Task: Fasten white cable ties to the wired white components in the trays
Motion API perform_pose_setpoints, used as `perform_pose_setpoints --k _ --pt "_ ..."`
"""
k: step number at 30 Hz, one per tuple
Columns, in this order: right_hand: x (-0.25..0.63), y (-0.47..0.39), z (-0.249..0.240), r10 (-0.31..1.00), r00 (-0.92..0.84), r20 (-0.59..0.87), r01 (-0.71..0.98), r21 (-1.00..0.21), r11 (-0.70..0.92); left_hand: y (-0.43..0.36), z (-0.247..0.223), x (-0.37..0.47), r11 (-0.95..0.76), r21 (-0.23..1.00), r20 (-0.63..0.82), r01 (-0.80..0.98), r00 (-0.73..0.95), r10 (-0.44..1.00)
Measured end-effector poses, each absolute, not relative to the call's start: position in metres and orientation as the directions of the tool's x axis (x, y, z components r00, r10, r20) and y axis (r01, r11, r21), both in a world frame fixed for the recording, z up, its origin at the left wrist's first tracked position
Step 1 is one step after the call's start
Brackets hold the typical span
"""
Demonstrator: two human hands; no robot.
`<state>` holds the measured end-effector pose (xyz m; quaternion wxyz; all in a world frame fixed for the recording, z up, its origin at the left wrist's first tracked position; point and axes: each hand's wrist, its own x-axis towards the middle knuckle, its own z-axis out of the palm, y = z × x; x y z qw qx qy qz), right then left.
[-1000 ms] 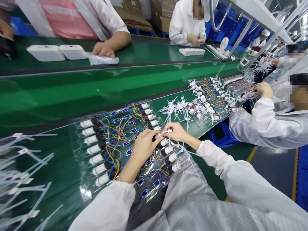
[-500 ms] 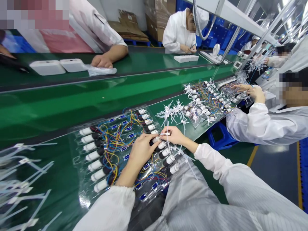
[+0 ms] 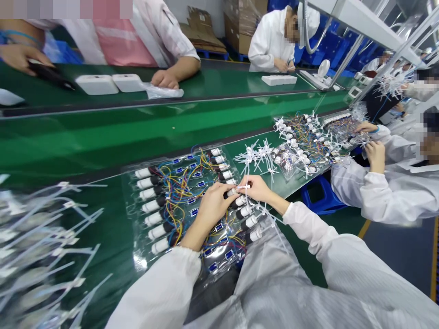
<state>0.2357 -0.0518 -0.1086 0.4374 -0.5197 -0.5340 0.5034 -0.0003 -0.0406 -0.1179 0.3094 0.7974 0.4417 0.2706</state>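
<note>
In the head view, a clear plastic blister tray (image 3: 132, 224) holds rows of white-and-black cylinders joined by coloured wires, with small blue parts between the rows. My left hand (image 3: 214, 203) reaches over the tray, thumb and fingers closed on one white-capped cylinder (image 3: 232, 192) in the right row. Beside it, my right hand (image 3: 258, 188) pinches a white cable tie (image 3: 247, 170) at that cylinder's end. Whether the tie is around the cylinder cannot be made out. More white ties (image 3: 269, 214) hang over the tray's near right edge.
A pile of cable ties (image 3: 255, 155) lies beyond my right hand; blurred tie-fitted parts stand at left. Farther right is another wired tray (image 3: 302, 137), with a co-worker's hands (image 3: 375, 155) near it. A green conveyor (image 3: 154, 121) runs behind. A blue stool (image 3: 320, 194) stands below.
The view has swung left, so the scene sits farther right. Both my hands stay at the same cylinder and tie. The co-worker at right has drawn one hand back from the parts.
</note>
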Motion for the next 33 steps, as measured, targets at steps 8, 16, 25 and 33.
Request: perform_pose_setpoints --k 8,16,25,33 --pt "0.241 -0.057 -0.109 0.996 -0.082 -0.023 0.078 -0.997 -0.016 -0.043 -0.098 0.009 -0.421 0.693 0.116 0.585 0.486 0.866" --pt "0.31 -0.104 -0.082 0.989 0.134 0.066 0.062 -0.996 0.058 -0.049 -0.06 0.003 -0.515 0.595 0.16 0.618 0.537 0.829" --pt "0.352 -0.121 -0.076 0.942 0.322 -0.095 0.126 -0.982 -0.142 -0.008 -0.066 0.02 -0.586 0.397 0.086 0.706 0.607 0.79" --pt "0.318 -0.088 -0.067 0.924 0.287 -0.252 0.186 -0.932 -0.312 -0.005 -0.093 0.01 -0.616 0.279 0.105 0.736 0.615 0.782"
